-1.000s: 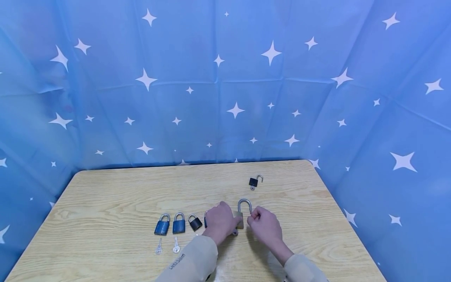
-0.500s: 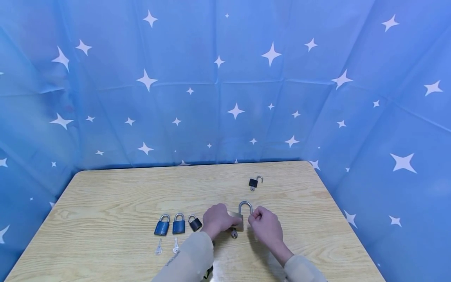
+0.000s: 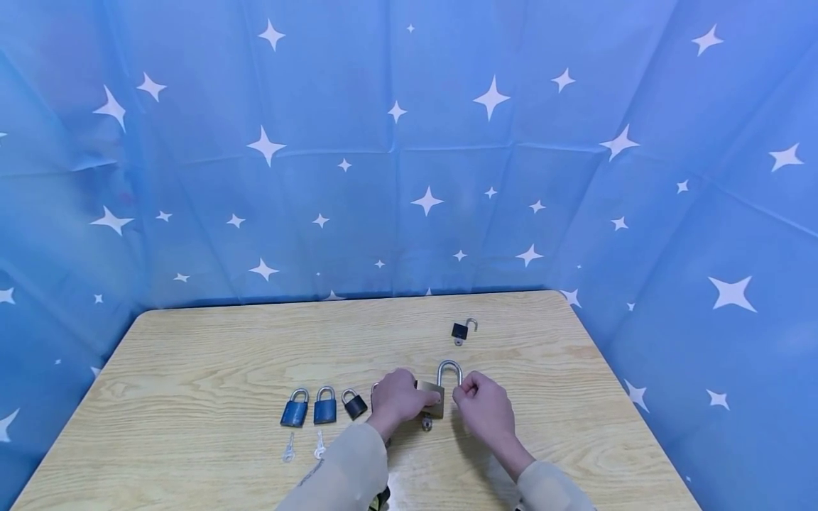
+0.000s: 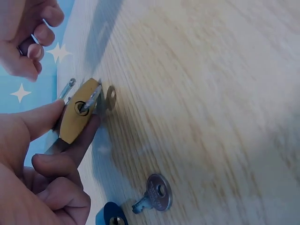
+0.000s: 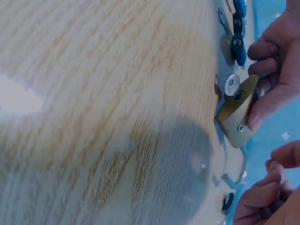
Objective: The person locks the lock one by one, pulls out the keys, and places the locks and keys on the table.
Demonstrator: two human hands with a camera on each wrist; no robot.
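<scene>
My left hand (image 3: 397, 397) pinches the body of a large brass padlock (image 3: 436, 401) between thumb and fingers. Its silver shackle (image 3: 450, 365) stands raised out of the body. A key (image 4: 110, 97) sits in the keyway, seen in the left wrist view. Right of the shackle's free end is my right hand (image 3: 484, 408), fingers loosely curled. Both wrist views show a gap between that hand and the shackle (image 5: 228, 180), and nothing visible in its grip. Part of the padlock is hidden by my left hand.
Two blue padlocks (image 3: 295, 409) and a black padlock (image 3: 354, 404) stand left of my left hand, with loose keys (image 3: 289, 448) nearer me. Another blue padlock (image 4: 111, 214) is mostly hidden behind that hand. A small black padlock with raised shackle (image 3: 459, 331) lies farther back on the table (image 3: 243, 348).
The brass padlock has shifted slightly right, and my left hand's grip on it has changed a little. The key below it shows more. My right hand has barely moved.
</scene>
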